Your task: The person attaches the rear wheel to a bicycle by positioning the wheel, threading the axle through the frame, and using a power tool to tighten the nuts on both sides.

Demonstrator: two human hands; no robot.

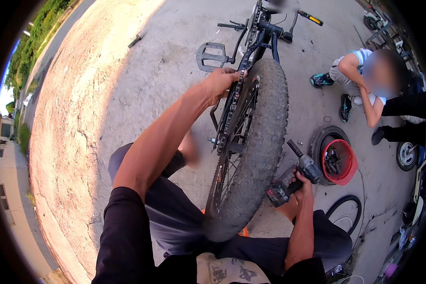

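Observation:
An upside-down-looking bicycle stands between my knees, its fat knobby tire (270,118) running toward me. My left hand (219,85) reaches to the left side of the wheel, its fingers closed on the bicycle chain (232,103); the fingertips are partly hidden. Just beyond that hand is a black flat pedal (212,57) on its crank. To the right of the tire, my right hand (302,185) grips a cordless impact wrench (308,168) by the handle, its long socket tilted up and away toward the upper left. The tool is apart from the wheel axle (213,140).
At right, a red bowl-shaped container (351,166) of metal parts rests on a loose tire (318,142). A black hose (359,204) curls nearer me. Another person (352,71) crouches at the upper right. A dark tool (136,40) lies on the concrete at upper left.

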